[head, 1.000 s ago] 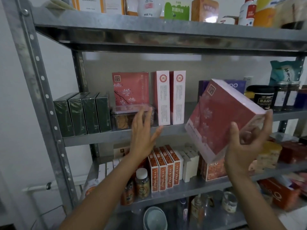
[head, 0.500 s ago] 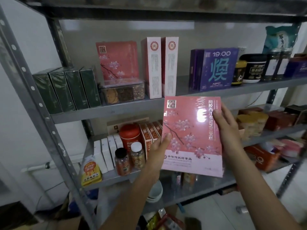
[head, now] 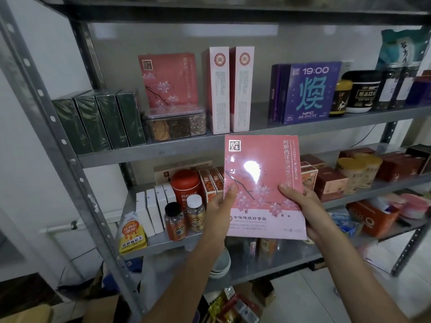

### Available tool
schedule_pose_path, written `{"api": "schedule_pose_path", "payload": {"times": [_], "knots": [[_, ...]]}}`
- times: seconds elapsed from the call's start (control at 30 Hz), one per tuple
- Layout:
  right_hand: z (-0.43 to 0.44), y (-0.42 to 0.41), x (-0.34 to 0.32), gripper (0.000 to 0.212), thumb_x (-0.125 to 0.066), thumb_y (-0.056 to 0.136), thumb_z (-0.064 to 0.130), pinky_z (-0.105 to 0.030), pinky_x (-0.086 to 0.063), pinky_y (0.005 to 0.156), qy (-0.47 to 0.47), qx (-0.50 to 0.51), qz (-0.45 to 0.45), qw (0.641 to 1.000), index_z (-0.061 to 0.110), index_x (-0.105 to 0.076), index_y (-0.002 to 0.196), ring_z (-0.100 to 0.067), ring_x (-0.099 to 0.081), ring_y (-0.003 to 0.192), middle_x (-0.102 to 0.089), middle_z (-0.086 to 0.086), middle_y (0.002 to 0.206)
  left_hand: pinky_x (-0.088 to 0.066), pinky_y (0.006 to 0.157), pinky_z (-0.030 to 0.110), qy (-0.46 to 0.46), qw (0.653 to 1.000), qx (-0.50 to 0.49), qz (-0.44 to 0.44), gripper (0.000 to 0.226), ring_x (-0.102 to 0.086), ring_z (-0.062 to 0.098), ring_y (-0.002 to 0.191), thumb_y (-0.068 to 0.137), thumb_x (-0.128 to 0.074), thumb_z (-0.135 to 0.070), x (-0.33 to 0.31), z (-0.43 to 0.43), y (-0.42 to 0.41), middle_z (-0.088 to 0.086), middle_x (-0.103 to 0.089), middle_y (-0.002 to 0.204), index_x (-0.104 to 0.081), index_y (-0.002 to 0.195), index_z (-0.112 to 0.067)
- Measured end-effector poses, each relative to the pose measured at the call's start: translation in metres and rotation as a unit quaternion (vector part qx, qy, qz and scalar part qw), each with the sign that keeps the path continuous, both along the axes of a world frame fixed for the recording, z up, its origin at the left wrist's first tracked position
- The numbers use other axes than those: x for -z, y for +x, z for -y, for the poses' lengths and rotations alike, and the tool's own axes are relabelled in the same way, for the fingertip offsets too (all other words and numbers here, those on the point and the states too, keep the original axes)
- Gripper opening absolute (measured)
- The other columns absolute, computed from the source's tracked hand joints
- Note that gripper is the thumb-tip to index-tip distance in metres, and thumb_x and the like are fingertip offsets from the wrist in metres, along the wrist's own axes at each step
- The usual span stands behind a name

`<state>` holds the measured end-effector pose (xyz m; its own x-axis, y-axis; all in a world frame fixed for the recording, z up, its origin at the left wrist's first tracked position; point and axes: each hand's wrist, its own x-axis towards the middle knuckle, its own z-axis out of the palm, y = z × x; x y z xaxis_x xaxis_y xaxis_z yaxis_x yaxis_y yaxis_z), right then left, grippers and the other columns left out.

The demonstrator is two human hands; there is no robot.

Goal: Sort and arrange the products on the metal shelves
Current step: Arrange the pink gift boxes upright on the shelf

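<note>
A flat pink box with a blossom print [head: 261,178] is held upright in front of the metal shelves, its front facing me. My left hand [head: 219,213] grips its lower left edge with the thumb on the front. My right hand [head: 305,206] grips its lower right edge the same way. A matching pink blossom box [head: 169,81] stands at the back of the upper shelf [head: 163,150], behind a clear tub of snacks [head: 176,124]. Two tall white-and-red boxes [head: 229,89] stand to its right.
Several dark green boxes [head: 98,122] line the upper shelf's left end; a purple box [head: 307,92] and dark jars [head: 363,92] sit to the right. The lower shelf [head: 154,242] carries white boxes, a red tin, pill bottles and orange cartons. A slanted steel upright [head: 58,136] runs down the left.
The pink box went from tilted in my right hand alone to upright, lower down, in both hands. My left hand left the snack tub. The view dropped.
</note>
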<state>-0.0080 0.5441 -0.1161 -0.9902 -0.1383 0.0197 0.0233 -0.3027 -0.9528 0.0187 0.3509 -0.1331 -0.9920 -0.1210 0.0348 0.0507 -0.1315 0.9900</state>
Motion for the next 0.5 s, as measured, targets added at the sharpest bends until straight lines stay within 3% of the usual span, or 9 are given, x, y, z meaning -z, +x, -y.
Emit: {"api": "schedule_pose_path", "payload": {"times": [0.1,0.2,0.33,0.43,0.5], "knots": [[0.0,-0.002,0.001,0.044,-0.078,0.064,0.026,-0.031,-0.058,0.057,-0.015,-0.002,-0.005,1.0,0.011,-0.064,0.103,-0.028,-0.074,0.074,-0.076,-0.012,0.088,-0.057,0.064,0.029,-0.013,1.0,-0.002,-0.005,0.052,-0.072,0.02,0.071,0.07,-0.056,-0.069,0.001,0.0,-0.001,0.0,-0.07,0.072,-0.067,0.101,-0.029],[0.0,-0.002,0.002,0.05,-0.08,0.061,0.028,-0.033,-0.059,0.06,-0.023,0.005,-0.012,1.0,0.011,-0.064,0.106,-0.03,-0.074,0.077,-0.075,-0.013,0.092,-0.06,0.071,0.031,-0.066,0.998,-0.004,0.0,0.061,-0.073,0.019,0.079,0.069,-0.047,-0.074,-0.004,-0.001,-0.002,0.001,-0.073,0.09,-0.06,0.113,-0.034],[-0.001,-0.004,0.005,0.062,-0.086,0.058,0.033,-0.035,-0.059,0.064,0.0,0.027,-0.036,0.999,0.015,-0.063,0.112,-0.034,-0.073,0.083,-0.075,-0.013,0.097,-0.061,0.068,0.04,-0.162,0.985,-0.032,-0.057,0.066,-0.072,0.021,0.078,0.077,-0.041,-0.068,-0.004,-0.001,-0.004,0.004,-0.068,0.103,-0.04,0.131,-0.03],[-0.003,-0.006,0.009,0.045,-0.083,0.062,0.031,-0.036,-0.06,0.064,-0.021,0.032,-0.036,0.999,0.02,-0.069,0.103,-0.035,-0.073,0.083,-0.075,-0.014,0.097,-0.05,0.052,0.014,-0.185,0.981,-0.037,-0.047,0.043,-0.068,0.002,0.067,0.09,-0.041,-0.059,0.002,-0.006,-0.005,-0.003,-0.067,0.095,-0.041,0.124,-0.033],[-0.004,-0.007,0.01,0.041,-0.082,0.062,0.03,-0.038,-0.061,0.065,-0.037,0.029,-0.026,0.999,0.019,-0.07,0.1,-0.035,-0.073,0.081,-0.075,-0.015,0.095,-0.047,0.049,0.01,-0.162,0.985,-0.037,-0.036,0.028,-0.067,-0.002,0.063,0.096,-0.043,-0.049,0.007,-0.011,-0.007,-0.006,-0.068,0.086,-0.049,0.117,-0.031]]}}
